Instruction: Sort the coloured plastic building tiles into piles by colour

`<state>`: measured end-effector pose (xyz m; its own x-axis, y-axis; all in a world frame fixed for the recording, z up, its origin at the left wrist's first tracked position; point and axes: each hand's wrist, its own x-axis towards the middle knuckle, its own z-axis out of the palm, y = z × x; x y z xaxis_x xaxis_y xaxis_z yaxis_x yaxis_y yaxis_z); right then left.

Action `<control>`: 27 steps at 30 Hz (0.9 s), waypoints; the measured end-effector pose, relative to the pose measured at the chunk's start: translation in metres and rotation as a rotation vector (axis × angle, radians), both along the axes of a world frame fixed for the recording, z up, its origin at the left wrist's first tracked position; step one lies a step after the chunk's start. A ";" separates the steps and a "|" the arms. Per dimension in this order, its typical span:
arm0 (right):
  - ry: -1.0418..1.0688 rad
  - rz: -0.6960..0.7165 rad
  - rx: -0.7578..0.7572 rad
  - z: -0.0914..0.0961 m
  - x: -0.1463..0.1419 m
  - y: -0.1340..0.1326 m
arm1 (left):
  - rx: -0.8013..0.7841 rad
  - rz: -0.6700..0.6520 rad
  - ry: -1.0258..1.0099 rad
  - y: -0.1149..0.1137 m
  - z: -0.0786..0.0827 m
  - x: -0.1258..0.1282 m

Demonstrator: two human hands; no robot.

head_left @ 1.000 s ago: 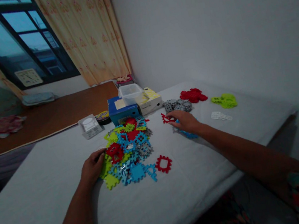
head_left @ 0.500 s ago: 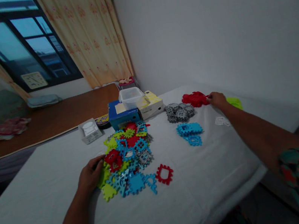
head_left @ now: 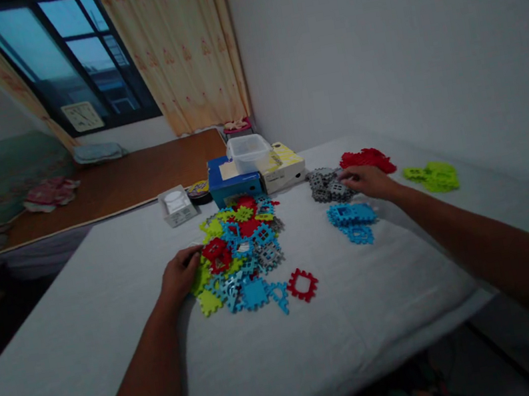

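A mixed heap of toothed plastic building pieces (head_left: 254, 292) in blue, lime, red and grey lies on the white-covered surface. At the heap's left edge rests my left hand (head_left: 179, 276), loosely bent with thumb and fingers apart, close to a red piece (head_left: 217, 254). My right hand (head_left: 367, 181) reaches in from the right, over the gap between a grey pile (head_left: 326, 185) and a red pile (head_left: 369, 159). Its fingers point left at the grey pieces, and I make out nothing in them. Nearer me are stacked blue pieces (head_left: 351, 214).
A lone red square frame (head_left: 302, 285) lies right of the heap. Lime pieces (head_left: 433, 176) sit at the far right. Behind the heap stand a blue box (head_left: 235, 188), a yellow-and-white box (head_left: 285, 171), a clear plastic tub (head_left: 249, 153) and a small white box (head_left: 177, 207).
My right hand has left the red pile and moved left to the edge of the grey pile. My left hand stays beside the heap. The whole view has shifted slightly.
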<state>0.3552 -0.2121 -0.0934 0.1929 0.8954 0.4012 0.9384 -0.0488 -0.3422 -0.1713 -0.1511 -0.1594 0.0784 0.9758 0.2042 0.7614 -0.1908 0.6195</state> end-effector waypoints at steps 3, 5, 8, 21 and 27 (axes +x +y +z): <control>-0.025 0.444 -0.155 -0.010 -0.066 -0.024 | 0.009 -0.017 -0.004 0.000 -0.002 -0.001; -0.050 0.949 -0.306 -0.014 -0.104 -0.041 | 0.018 -0.027 -0.006 0.000 -0.003 -0.001; -0.077 1.253 -0.409 -0.013 -0.137 -0.055 | 0.035 -0.033 -0.008 0.001 -0.003 -0.001; 0.160 0.733 -0.304 0.005 -0.059 -0.023 | 0.000 -0.032 -0.011 0.004 -0.005 -0.007; 0.204 0.042 0.033 0.005 0.062 0.022 | 0.003 -0.005 -0.003 0.008 -0.004 -0.008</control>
